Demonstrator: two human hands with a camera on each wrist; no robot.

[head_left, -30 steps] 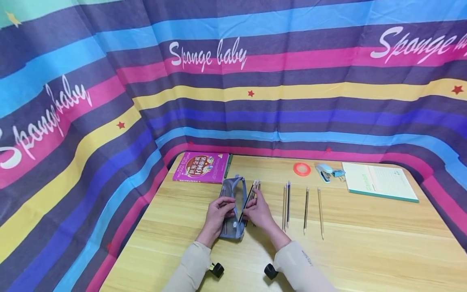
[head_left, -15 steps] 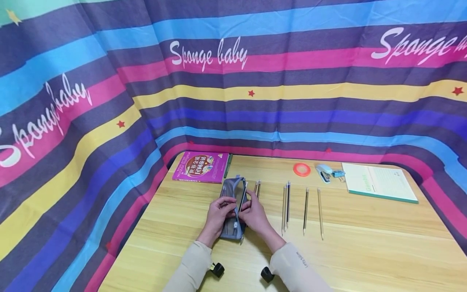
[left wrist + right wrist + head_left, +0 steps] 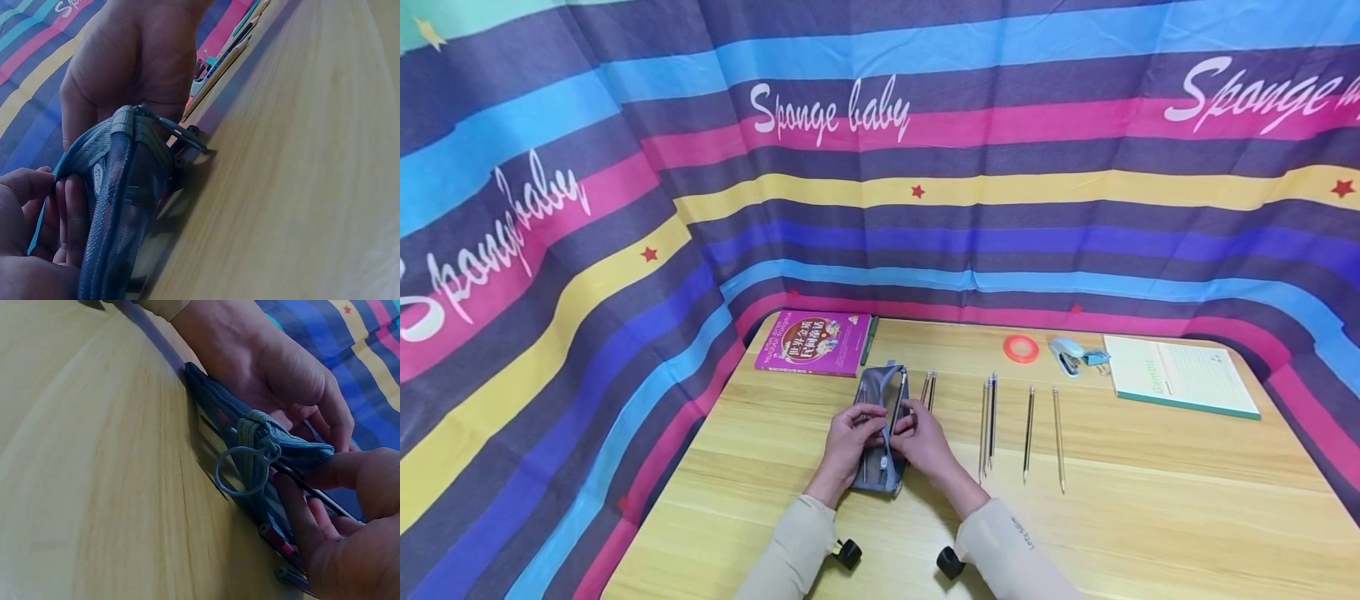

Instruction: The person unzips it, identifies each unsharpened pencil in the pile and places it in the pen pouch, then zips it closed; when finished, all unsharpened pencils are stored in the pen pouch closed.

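Observation:
A grey-blue mesh pencil case [image 3: 887, 479] lies unzipped on the table, its ring zipper pull showing in the right wrist view. My left hand [image 3: 848, 437] pinches the rim of the opening from the left. With thumb and fingers, my right hand [image 3: 923, 437] holds a dark pencil [image 3: 325, 499] at the right side of the mouth. In the head view this pencil's upper end lies within the opening; my fingers hide its lower part. Other slim items inside show dimly through the mesh. Just right of the case, a few pencils [image 3: 930, 383] lie partly behind my right hand.
Further right lie a pair of pencils [image 3: 988, 417], a dark pencil [image 3: 1028, 433] and a natural-wood pencil [image 3: 1059, 442]. Along the back are a purple book [image 3: 820, 343], orange tape roll [image 3: 1021, 348], blue stapler [image 3: 1065, 354] and notepad [image 3: 1183, 377]. A striped curtain [image 3: 962, 192] surrounds the table.
My right hand has brought the pencil from just outside the case's right edge leftward into the opening. Its fingers have shifted slightly lower since. My left hand keeps its grip on the rim.

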